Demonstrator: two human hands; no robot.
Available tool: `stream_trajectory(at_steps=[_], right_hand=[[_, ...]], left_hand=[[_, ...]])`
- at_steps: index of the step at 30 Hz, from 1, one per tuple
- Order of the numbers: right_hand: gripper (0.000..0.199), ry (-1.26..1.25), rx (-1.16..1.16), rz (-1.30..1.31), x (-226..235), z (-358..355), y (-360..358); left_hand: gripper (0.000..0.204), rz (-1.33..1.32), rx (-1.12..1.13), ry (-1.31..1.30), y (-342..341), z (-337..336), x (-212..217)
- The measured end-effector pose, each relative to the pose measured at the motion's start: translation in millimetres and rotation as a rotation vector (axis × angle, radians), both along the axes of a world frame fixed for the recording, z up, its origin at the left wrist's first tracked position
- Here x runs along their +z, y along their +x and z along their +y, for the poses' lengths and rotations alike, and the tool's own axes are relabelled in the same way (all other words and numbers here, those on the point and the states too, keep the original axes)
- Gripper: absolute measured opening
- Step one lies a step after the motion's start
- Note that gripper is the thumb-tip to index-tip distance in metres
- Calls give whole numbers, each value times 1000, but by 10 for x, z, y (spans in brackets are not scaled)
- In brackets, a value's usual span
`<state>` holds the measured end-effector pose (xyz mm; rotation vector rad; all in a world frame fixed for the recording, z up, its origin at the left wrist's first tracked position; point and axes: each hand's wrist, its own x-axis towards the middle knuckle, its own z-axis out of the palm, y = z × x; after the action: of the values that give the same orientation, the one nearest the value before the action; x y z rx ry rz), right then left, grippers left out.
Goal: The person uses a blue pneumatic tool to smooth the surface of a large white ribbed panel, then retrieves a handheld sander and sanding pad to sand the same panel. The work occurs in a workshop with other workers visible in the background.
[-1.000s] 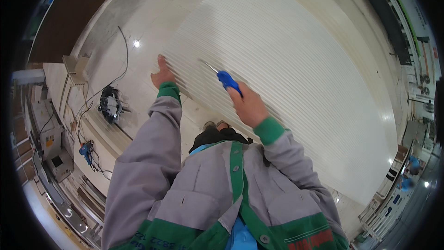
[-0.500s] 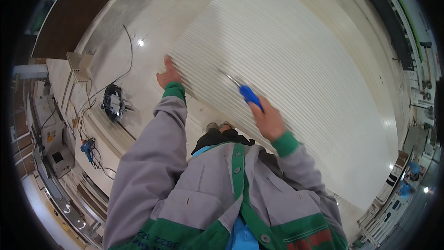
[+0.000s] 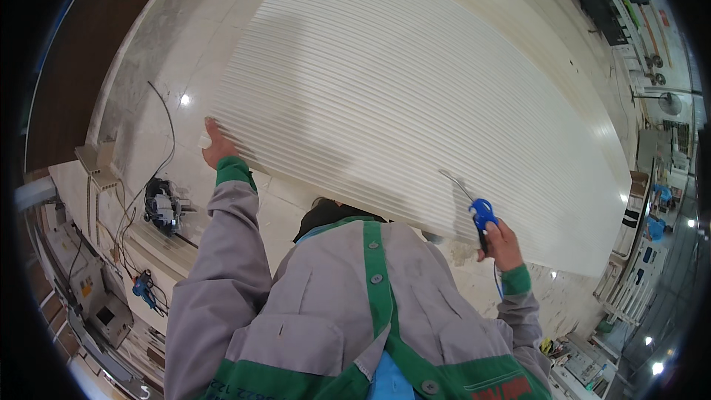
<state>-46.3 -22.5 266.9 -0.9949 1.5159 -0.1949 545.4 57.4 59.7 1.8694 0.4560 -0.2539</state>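
Note:
A large white panel [image 3: 400,81] with narrow parallel ribs lies in front of me, slanting down to the right. At its near left corner, my left hand [image 3: 219,147] is closed on the edge, thumb on the ribbed side; the lower fingers are partly hidden. My right hand [image 3: 503,244] grips a blue air blow gun [image 3: 483,212] by its handle, over the panel's near edge toward the right. The gun's thin bent metal nozzle [image 3: 458,184] points up and left above the ribs. A thin hose [image 3: 498,281] hangs below that hand.
Left on the pale floor sits a black and silver power tool [image 3: 163,206] with its cable [image 3: 169,122]. Nearby are a blue hand tool [image 3: 144,287] and a beige channel-shaped piece [image 3: 98,165]. A dark brown board [image 3: 81,52] stands at the far left. A fan [image 3: 669,103] is at right.
My right hand has swung the blow gun to the right and nearer to me. My view has turned, so the panel and floor tools sit differently. The left hand stays on the corner.

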Motion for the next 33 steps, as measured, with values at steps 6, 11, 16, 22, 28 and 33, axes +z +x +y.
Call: stream_trajectory(at_steps=[6,11,16,22,28,33], right_hand=[[37,-53,312,-80,-378,-300,1302],[38,-267,664,-57,-707,-455,2935],[40,-507,821,-45,-841,-440,4074],[40,-386,791,47,-670,-494,3158],[39,-335,588,196,-305,-263,1466],[39,-268,512,91,-365,-185,1383]], left_hand=[[71,-105,8,53,-15,-5,-33],[81,-123,-28,-13,1,27,-72],[97,-116,-28,89,47,37,-86],[94,-65,-7,205,30,28,-28],[81,-100,-19,34,-26,14,32],[77,-84,12,32,-21,4,-18]])
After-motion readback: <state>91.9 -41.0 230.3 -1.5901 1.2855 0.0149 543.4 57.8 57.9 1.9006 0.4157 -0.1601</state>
